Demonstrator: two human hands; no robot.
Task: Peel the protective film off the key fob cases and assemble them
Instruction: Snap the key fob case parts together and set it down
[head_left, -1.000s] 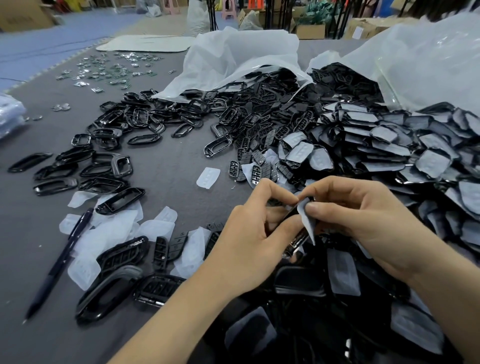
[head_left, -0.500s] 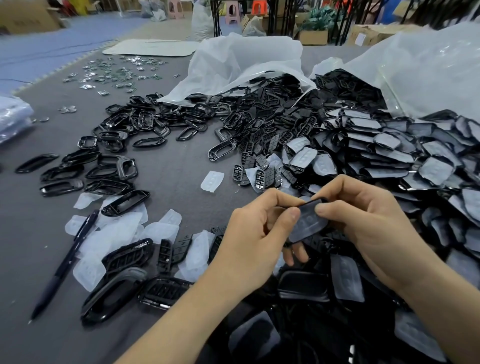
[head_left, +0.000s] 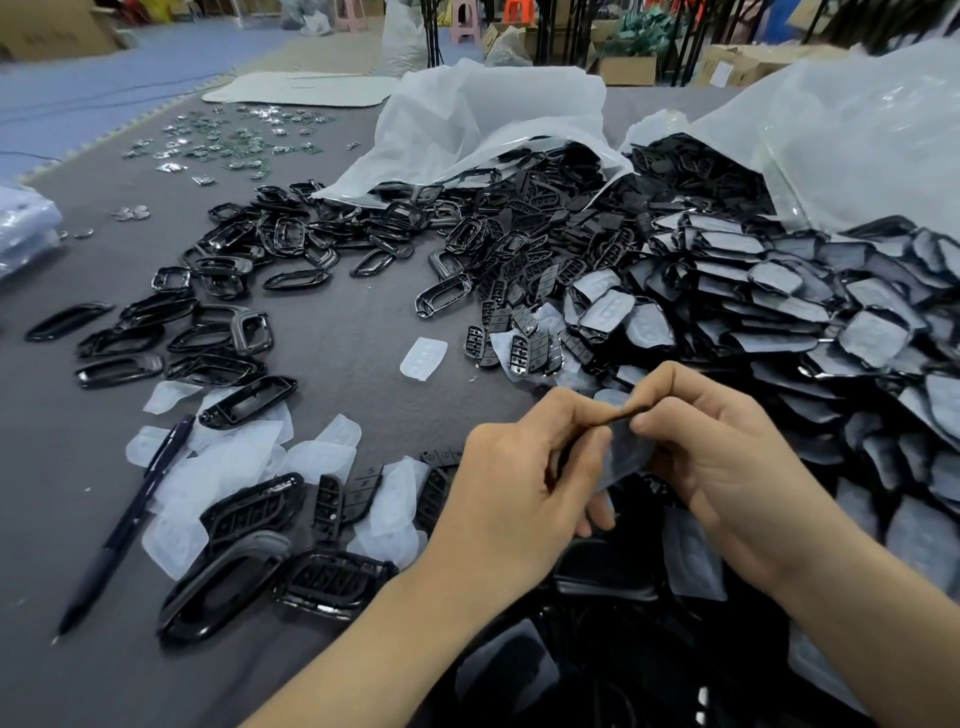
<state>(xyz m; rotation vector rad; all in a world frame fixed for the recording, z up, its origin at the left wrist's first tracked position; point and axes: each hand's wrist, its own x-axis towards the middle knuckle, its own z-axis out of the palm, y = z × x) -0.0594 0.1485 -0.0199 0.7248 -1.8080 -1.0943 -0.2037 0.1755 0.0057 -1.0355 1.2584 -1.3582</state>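
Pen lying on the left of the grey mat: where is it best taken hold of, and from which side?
Grip the pen at the near half of its barrel, pinching across its narrow width from above, coming in from its left. It lies flat and slanted, and that half rests on bare mat; peeled films crowd its upper half and right side.

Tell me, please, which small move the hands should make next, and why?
Probably peel: the left hand and right hand both pinch the top edge of a small case piece whose grey film looks not yet peeled. The right hand should likely pull the film away while the left holds the piece.
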